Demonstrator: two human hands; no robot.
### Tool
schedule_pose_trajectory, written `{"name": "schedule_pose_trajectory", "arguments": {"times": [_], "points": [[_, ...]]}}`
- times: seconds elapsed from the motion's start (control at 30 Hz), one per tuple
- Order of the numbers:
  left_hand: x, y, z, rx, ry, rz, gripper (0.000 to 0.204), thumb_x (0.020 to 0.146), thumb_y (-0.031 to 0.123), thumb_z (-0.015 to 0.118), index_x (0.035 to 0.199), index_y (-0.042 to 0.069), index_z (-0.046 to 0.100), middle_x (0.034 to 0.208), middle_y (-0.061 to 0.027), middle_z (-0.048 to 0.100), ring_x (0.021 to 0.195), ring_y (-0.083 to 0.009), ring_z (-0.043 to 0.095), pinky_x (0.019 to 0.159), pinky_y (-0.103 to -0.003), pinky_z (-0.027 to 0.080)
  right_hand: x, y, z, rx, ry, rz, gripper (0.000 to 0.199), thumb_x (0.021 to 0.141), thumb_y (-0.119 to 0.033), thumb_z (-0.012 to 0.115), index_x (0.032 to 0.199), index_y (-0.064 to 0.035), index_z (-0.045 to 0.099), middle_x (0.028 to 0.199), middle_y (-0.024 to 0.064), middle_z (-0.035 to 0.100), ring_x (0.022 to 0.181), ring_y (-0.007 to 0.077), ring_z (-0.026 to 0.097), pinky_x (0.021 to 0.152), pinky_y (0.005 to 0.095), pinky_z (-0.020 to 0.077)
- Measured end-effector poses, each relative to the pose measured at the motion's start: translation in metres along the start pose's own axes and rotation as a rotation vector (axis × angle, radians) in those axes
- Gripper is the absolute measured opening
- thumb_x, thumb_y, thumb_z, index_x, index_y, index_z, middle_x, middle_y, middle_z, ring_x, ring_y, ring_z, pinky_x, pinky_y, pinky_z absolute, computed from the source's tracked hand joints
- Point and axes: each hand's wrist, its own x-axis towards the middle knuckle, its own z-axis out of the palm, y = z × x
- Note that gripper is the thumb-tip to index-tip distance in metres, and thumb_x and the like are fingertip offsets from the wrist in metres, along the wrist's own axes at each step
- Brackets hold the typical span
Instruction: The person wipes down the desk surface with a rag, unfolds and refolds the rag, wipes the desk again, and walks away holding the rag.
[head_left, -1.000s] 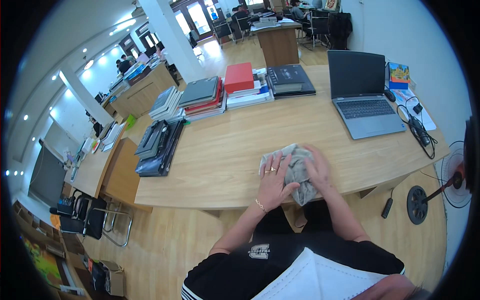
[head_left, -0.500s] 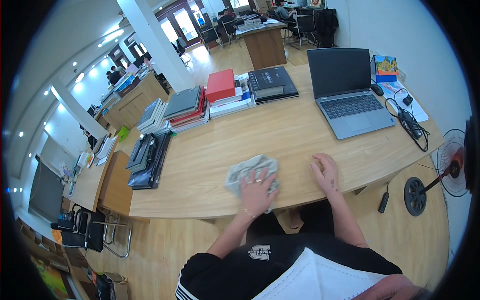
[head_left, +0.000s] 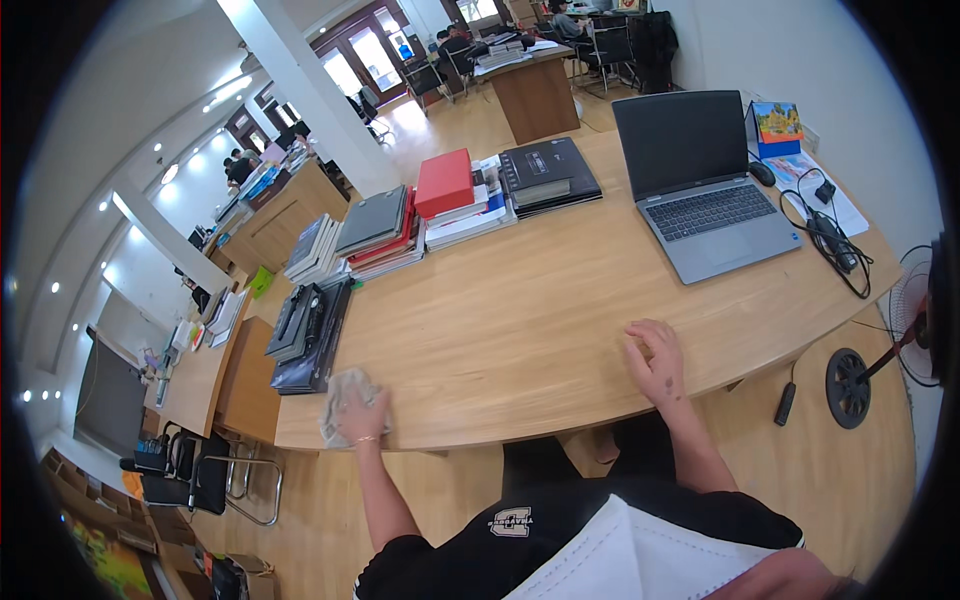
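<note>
At the near left corner of the wooden desk (head_left: 480,350), my left hand (head_left: 362,415) presses down on a crumpled grey cloth (head_left: 345,385). Motion blurs its fingers a little, but they lie over the cloth, which bunches out around them. My right hand (head_left: 657,368) rests on the desktop near the front edge, to the right of the middle. Its fingers curve loosely, with a gap between thumb and fingers, and nothing is in it. The nearest large thing to it is a laptop (head_left: 715,220), standing with its lid up farther back.
Dark folders (head_left: 312,345) lie just beyond the cloth. Stacked books (head_left: 375,225), a red box (head_left: 444,182) and a black flat case (head_left: 550,170) line the far edge. Right of the laptop are a mouse (head_left: 762,173), a charger with cable (head_left: 833,243) and a desk calendar (head_left: 775,130).
My left hand has slid the cloth leftward, from the front middle of the desk to its near left corner. My right hand stays in about the same place.
</note>
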Motion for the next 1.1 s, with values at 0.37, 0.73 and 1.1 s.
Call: {"name": "schedule_pose_trajectory", "arguments": {"times": [0.37,0.73,1.1], "points": [[-0.139,0.197,0.032,-0.126,-0.163,0.836,0.062,0.088,0.051,0.045,0.139,0.015,0.047,0.149,-0.0109,0.039,0.134,-0.0393,0.037,0.102,-0.067,0.025,-0.004,-0.04,0.026,0.121,-0.252,-0.022,0.051,0.088,-0.031,0.06,0.129,-0.0027,0.05,0.129,0.0196,0.052,0.122,0.0356,0.047,0.102,0.0421,0.0358],[-0.101,0.129,0.02,-0.891,0.14,0.589,0.048,0.091,0.008,0.051,0.136,-0.005,0.041,0.138,-0.0202,0.045,0.131,-0.0319,0.039,0.111,-0.041,0.027,0.007,-0.068,0.089,-0.34,-0.783,-0.241,0.07,0.083,-0.058,0.055,0.143,-0.0254,0.041,0.15,0.0143,0.034,0.138,0.0424,0.027,0.109,0.0637,0.0146],[-0.086,0.107,0.034,-0.662,-0.008,0.547,0.045,0.093,0.018,0.056,0.131,-0.004,0.048,0.137,-0.0224,0.047,0.13,-0.037,0.038,0.109,-0.044,0.029,-0.002,-0.022,0.02,-0.358,-0.81,-0.082,0.048,0.081,-0.033,0.055,0.124,-0.0131,0.058,0.141,0.0089,0.048,0.131,0.0263,0.043,0.105,0.0478,0.0291]]}}
